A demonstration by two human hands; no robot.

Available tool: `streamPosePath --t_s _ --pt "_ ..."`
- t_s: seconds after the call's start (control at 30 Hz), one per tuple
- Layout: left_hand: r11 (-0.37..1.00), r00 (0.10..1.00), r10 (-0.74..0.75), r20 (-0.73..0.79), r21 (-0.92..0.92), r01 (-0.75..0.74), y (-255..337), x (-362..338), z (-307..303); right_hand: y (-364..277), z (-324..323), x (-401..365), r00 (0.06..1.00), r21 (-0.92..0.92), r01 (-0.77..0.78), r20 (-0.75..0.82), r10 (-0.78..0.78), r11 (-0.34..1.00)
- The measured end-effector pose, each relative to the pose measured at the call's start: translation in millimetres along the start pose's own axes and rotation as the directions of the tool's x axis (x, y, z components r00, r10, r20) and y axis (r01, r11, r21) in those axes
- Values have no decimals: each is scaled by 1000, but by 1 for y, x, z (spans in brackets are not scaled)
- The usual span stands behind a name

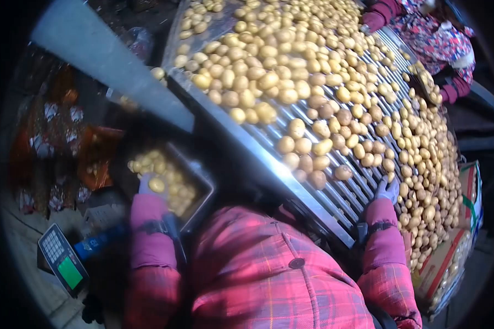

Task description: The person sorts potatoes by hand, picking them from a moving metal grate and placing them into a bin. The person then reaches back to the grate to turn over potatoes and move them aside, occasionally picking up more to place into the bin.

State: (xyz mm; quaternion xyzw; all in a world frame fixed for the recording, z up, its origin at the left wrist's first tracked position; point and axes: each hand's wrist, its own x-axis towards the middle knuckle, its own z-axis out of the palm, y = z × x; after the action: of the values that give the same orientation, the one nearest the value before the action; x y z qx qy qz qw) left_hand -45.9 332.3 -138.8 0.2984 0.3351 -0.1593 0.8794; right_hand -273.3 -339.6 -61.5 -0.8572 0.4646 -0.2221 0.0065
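Note:
My left hand (148, 185), in a pale glove, is over a bin of potatoes (173, 178) at the left. A potato (157, 184) is in its grasp, though blur softens the fingers. On the slatted metal table my right hand (388, 191), also gloved, reaches in at the near end of the bars. Its fingers close around a small potato (390, 177). Loose potatoes (318, 142) lie on the bars ahead of it, and a dense heap of potatoes (425, 186) lies just to its right.
A metal rim (247, 140) edges the slatted table. A grey beam (115, 60) slants across the upper left. A scale with a green display (69, 272) stands lower left. Another person's sleeve (381, 15) reaches in at upper right. Filled bags (447, 266) stand at right.

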Motion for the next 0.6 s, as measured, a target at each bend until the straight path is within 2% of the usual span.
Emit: streamPosePath --t_s 0.03,0.07,0.1,0.13,0.17,0.2,0.23,0.27,0.3,0.33,0.37,0.4,0.43,0.47,0.5,0.53,0.57,0.6 --pt "1000 1000 -11 3 13 11 -14 10 -40 -3 -2 0 1000 6 8 -10 -8 1000" --pt "761 946 200 253 568 -313 -22 29 -94 -2 -3 0 1000 -16 20 1 -20 1000" --pt "176 804 202 560 787 -592 -24 37 -116 -3 -3 0 1000 -15 12 3 -12 1000" --pt "171 804 198 561 788 -592 -23 17 -94 -6 -4 -2 1000 -34 23 -4 -23 999" --pt "-285 960 84 269 929 -235 -24 -20 -47 -6 -5 -1 999 -54 30 -17 -31 998" --pt "-689 990 128 -62 713 134 -26 -37 -8 2 4 0 997 -62 52 -54 -55 997" --pt "-701 994 103 -32 707 95 -30 -29 5 9 7 1 992 -59 101 -64 -105 993" --pt "-31 925 215 -314 944 327 -30 -22 11 6 2 0 989 -42 115 -92 -118 993" --pt "649 801 85 -593 643 407 -27 -17 12 0 0 -3 985 -24 131 -111 -133 991" --pt "629 810 81 -581 660 411 -28 -6 4 -2 -2 -4 988 -31 116 -104 -119 993" --pt "151 858 457 -235 971 186 -32 13 -11 -5 -3 -3 990 -35 103 -98 -106 994" --pt "-431 783 561 270 902 -3 -29 30 -17 -6 -4 -3 995 -75 78 -52 -82 994" --pt "-23 777 485 400 895 -446 -16 43 -4 -2 -1 -3 992 -98 93 -78 -101 991" --pt "61 775 574 264 930 -362 -34 -3 81 -3 -3 -3 994 -82 88 -60 -93 993" --pt "-346 619 577 533 846 -406 -40 -13 118 -6 -6 -3 996 -59 82 -39 -84 995" --pt "-696 443 461 769 623 -357 -45 -23 149 -8 -9 -3 996 -58 84 -28 -86 995" --pt "-651 418 392 820 568 -503 -66 -50 195 -9 -9 -2 995 -53 93 -18 -94 994" --pt "-589 338 322 884 467 -659 -88 -64 228 -1 -6 -1 986 -83 164 -3 -165 983"
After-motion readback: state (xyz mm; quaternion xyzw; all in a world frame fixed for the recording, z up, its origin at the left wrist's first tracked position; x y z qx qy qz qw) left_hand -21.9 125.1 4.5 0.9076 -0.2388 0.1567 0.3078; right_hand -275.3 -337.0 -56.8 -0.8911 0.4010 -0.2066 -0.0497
